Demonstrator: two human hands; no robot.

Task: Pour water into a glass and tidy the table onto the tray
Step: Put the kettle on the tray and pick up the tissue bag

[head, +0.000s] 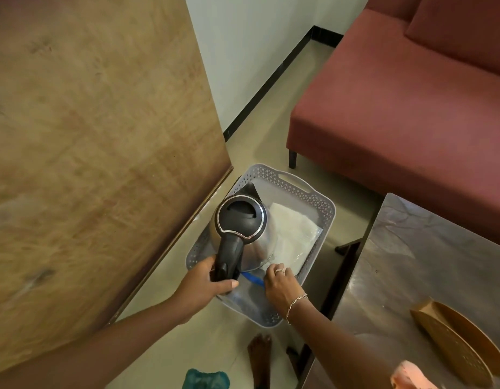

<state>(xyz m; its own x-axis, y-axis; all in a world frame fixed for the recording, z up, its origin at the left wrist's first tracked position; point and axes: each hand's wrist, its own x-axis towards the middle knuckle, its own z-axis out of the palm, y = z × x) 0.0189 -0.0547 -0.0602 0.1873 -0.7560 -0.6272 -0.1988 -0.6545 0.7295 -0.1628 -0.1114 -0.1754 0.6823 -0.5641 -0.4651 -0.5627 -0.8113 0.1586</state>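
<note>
- While the left hand (206,282) wraps its fingers (229,284) closed around the black handle, the kettle (243,231) stands inside the tray (324,211) at the centre of the frame.
- Steel-bodied with a black lid, the kettle has its spout pointing toward the upper part of the frame and its handle toward the lower left.
- Grey, with perforated walls and a cut-out handle on its far side, the tray sits on the floor (271,136) between two tables, below the middle of the frame.
- At the kettle's lower right, the right hand (279,284) reaches into the tray, its fingers bent downward close to the kettle's base; whether they grip anything cannot be told.
- On that hand a ring shows, and a thin bracelet (295,303) circles the wrist.
- Just left of the right hand, a blue curved piece (254,279) lies in the tray, partly hidden.
- Right of the kettle, a white folded cloth or packet (296,234) lies flat in the tray.
- A large brown wooden table (88,136) fills the left half of the frame.
- A darker table (411,262) occupies the lower right, carrying a wooden oval dish (453,341) near the corner.
- A dark red sofa (411,94) takes the upper right.
- A bare foot (260,357) shows on the floor at the bottom centre.
</note>
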